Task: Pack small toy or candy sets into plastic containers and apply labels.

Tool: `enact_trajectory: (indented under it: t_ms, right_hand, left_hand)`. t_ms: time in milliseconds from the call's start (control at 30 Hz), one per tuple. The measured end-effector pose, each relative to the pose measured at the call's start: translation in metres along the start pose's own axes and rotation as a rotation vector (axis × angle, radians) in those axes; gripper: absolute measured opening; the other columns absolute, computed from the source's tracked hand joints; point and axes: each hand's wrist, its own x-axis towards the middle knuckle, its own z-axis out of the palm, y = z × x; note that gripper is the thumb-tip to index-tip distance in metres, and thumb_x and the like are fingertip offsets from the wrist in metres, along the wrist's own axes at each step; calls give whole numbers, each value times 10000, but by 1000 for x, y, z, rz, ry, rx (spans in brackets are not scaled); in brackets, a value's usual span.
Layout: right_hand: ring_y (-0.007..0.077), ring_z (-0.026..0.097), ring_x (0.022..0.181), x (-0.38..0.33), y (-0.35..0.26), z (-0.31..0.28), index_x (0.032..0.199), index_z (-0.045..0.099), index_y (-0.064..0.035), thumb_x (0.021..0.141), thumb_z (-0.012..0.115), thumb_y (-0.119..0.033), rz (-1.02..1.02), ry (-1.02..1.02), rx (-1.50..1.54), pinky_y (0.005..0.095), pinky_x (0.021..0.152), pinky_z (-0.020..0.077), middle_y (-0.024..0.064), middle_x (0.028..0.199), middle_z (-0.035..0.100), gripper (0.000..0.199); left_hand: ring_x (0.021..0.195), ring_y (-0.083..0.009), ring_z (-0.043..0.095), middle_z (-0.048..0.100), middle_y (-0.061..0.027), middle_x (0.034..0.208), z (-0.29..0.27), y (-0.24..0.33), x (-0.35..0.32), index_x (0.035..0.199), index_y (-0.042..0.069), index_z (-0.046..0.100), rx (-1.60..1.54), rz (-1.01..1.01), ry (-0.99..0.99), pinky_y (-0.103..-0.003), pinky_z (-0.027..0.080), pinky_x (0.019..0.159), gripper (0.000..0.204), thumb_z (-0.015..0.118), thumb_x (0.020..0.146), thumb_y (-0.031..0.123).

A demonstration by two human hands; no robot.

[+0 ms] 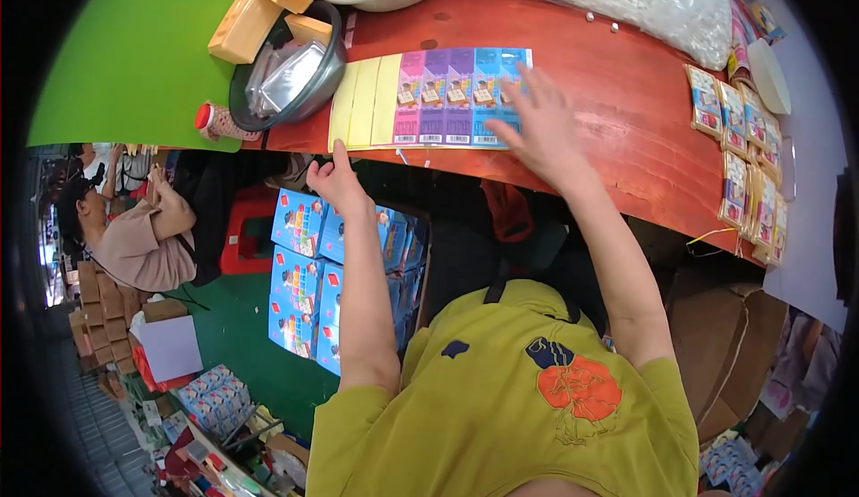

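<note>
A row of flat printed cards (434,94) lies along the near edge of the red table, overlapping or side by side. Pale yellow strips are at its left end, then pink, purple and blue ones. My left hand (340,184) is at the lower left corner of the row, index finger stretched up to the edge and thumb apart; it grips nothing I can see. Over the blue right end hovers my right hand (546,130), fingers spread and slightly blurred, holding nothing. Whether its fingertips touch the cards is unclear.
Left of the cards stands a dark bowl (335,59) with clear plastic packets, beside wooden blocks (243,27) and a red-lidded jar (228,123). Wrapped packs (734,188) line the right edge. Blue boxes (295,296) are stacked below; a person (143,242) sits at left.
</note>
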Motion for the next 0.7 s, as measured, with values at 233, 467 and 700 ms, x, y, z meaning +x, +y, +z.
enact_trajectory:
  t_ms: [233,467,700]
  right_hand:
    - [434,367,1415,-17,-15,-4,1464,464,-95,831,654,-620,-143,-287,-123,580,1127,291,239,1532,389,844]
    - [406,356,1432,-70,-1,-30,1465,442,-93,736,759,-216,-143,-317,-176,562,1119,307,214,1549,376,805]
    - [407,474,1344,-94,12,-85,1452,484,-165,856,609,-75,-157,-222,-32,507,1101,384,208,1506,440,616]
  left_hand:
    - [603,-173,621,696,-71,880,1,4,-1,1126,32,629,-217,-342,-486,-296,480,515,290,706,950,250]
    - [659,-189,640,693,-127,944,-19,32,-96,1190,-18,578,-330,-559,-585,-286,507,528,324,588,1016,256]
    - [998,-232,695,635,-156,1248,-20,92,-141,1345,-38,510,-372,-353,-797,-332,613,743,389,589,983,79]
